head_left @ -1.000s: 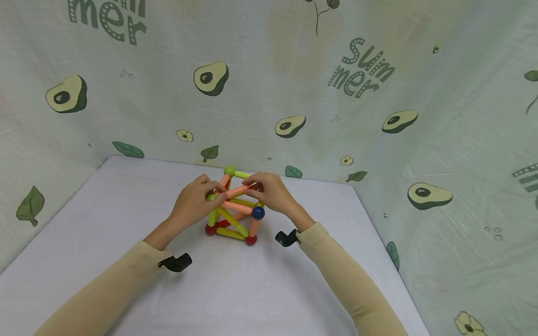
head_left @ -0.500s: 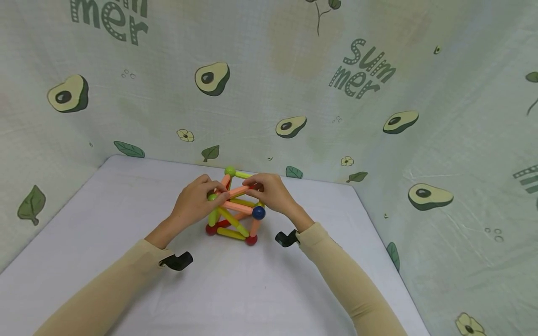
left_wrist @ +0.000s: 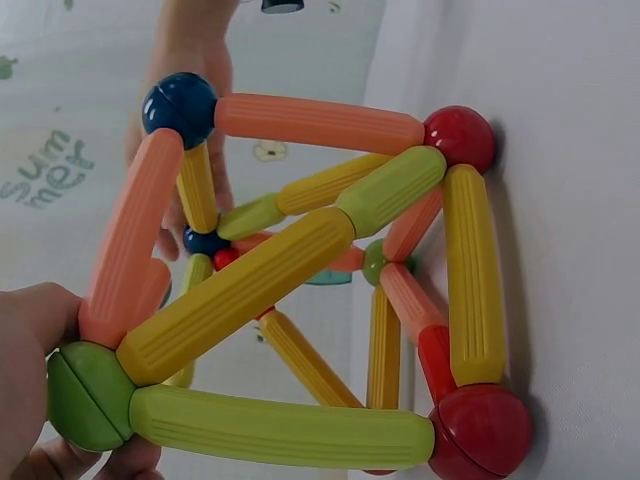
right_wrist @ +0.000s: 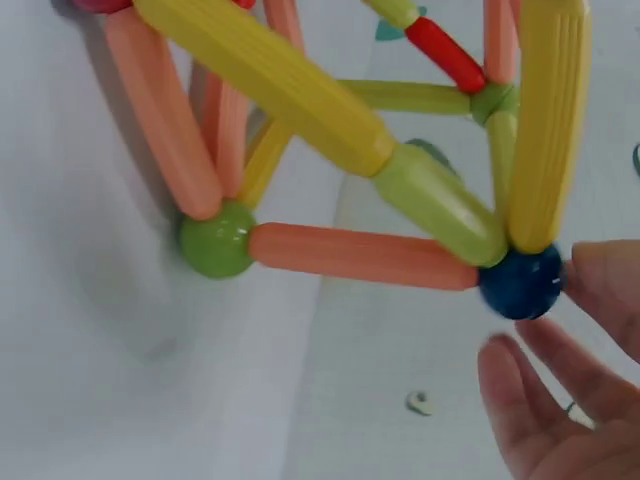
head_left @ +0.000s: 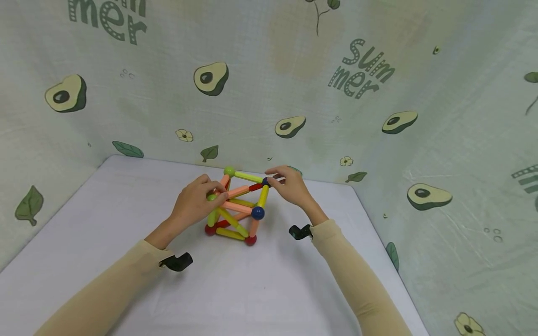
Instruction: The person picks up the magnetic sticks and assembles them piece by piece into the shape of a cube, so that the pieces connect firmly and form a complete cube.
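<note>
A cube-like frame of coloured magnetic sticks and balls stands on the white table. My left hand holds the green ball at its upper front left corner. Fingers of my right hand lie around the dark blue ball at the upper back right corner, spread and loose, the thumb close against it. Between these two corners runs a diagonal with a pink stick and a red stick. A yellow and lime diagonal crosses the front face. The left fingers partly hide the green ball in the head view.
Another blue ball marks the upper front right corner, and a lime ball the upper back left. Red balls, one at the front right, rest on the table. A cloth printed with avocados hangs behind.
My right hand has loosened from the pink and red diagonal and moved right to the back blue ball, uncovering that ball and the red stick. The left hand stays where it was.
</note>
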The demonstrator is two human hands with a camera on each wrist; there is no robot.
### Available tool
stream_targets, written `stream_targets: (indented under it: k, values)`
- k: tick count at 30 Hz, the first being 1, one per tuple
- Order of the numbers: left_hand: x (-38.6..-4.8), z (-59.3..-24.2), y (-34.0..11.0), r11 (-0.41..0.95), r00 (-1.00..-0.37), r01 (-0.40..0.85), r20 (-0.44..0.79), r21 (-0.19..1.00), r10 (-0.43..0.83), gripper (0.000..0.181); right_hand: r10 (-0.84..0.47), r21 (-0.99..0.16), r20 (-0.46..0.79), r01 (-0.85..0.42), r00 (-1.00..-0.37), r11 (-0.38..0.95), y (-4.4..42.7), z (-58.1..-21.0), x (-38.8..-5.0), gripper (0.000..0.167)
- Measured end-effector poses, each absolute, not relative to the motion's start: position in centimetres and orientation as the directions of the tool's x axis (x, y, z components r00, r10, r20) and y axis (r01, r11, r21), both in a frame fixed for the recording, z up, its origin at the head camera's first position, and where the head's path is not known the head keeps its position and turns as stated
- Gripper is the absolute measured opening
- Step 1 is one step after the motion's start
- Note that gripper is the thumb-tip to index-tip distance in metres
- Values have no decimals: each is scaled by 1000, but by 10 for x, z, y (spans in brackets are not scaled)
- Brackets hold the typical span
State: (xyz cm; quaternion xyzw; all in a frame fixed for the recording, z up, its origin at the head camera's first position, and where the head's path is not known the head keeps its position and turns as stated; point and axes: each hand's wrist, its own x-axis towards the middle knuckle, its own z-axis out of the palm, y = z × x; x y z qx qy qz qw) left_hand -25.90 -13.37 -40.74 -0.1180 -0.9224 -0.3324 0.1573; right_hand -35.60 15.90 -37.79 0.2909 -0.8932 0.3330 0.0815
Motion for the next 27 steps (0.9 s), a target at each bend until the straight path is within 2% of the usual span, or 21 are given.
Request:
stream_targets:
  k: [5,16,27]
  values:
    - [-259,-408,-134,751,-922,325,368,575,118,22,-464,-640,235,-495,-854,588,166,-390,-361,29]
    - [-260,-408,-134,759,-918,334,376,559,127,23,-432,-718,207,-437,-878,542,169,-397,-362,31]
    - [-259,-404,-148,766,-888,391,428,510,167,31,-433,-719,209,-438,-877,540,166,-396,-361,31]
